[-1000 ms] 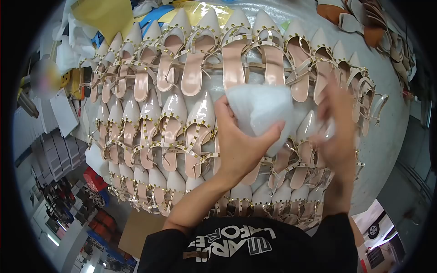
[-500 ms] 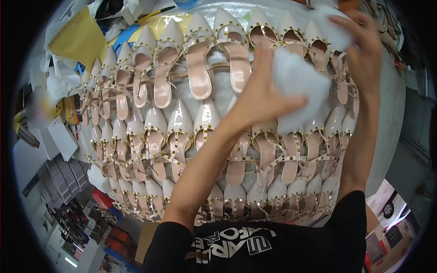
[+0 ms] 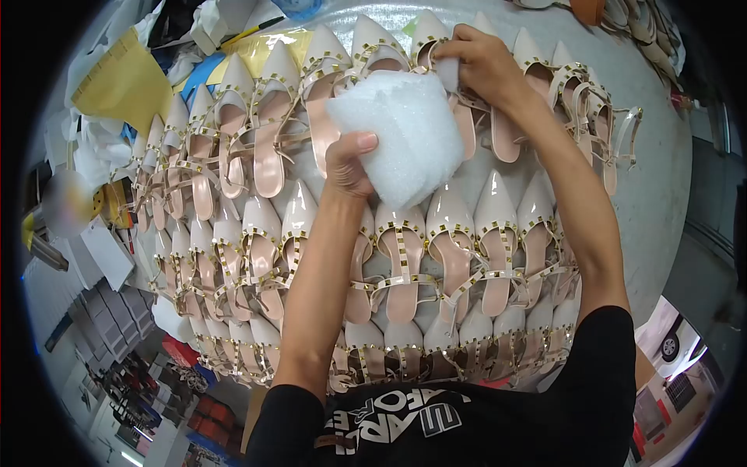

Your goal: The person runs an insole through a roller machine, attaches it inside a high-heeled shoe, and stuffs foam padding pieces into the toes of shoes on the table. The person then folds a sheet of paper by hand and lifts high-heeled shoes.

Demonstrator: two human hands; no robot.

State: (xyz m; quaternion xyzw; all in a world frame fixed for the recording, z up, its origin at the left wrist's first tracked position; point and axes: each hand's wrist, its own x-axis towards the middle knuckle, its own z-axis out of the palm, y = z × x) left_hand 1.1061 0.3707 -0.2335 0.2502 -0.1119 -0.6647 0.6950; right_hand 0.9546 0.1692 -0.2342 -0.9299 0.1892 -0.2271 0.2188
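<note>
Two grips, both full

Left fingers and thumb close around the lower left corner of a thick stack of white foam [image 3: 401, 136]; the left hand [image 3: 352, 167] holds it above the shoes. Up and to the right of that grip, the bent fingers of the right hand [image 3: 492, 68] pinch a small white piece [image 3: 447, 71] at the opening of a cream shoe [image 3: 430, 29]; how much of it sits inside cannot be told.

Just left of the right fingertips, a neighbouring shoe [image 3: 379, 37] shows a pale patch in its toe opening, as do others further left. Under and around the left hand runs the middle row of shoes [image 3: 401, 223], and nearer the body the front row [image 3: 403, 335], all gold-studded, toes pointing away, on a grey table [image 3: 661, 148]. Well beyond the left fingers lies a yellow sheet [image 3: 124, 86].

Half a second ago the right hand was blurred, further right, its white piece away from this opening; now it is at the shoe. The left hand and its stack have also shifted leftward.
</note>
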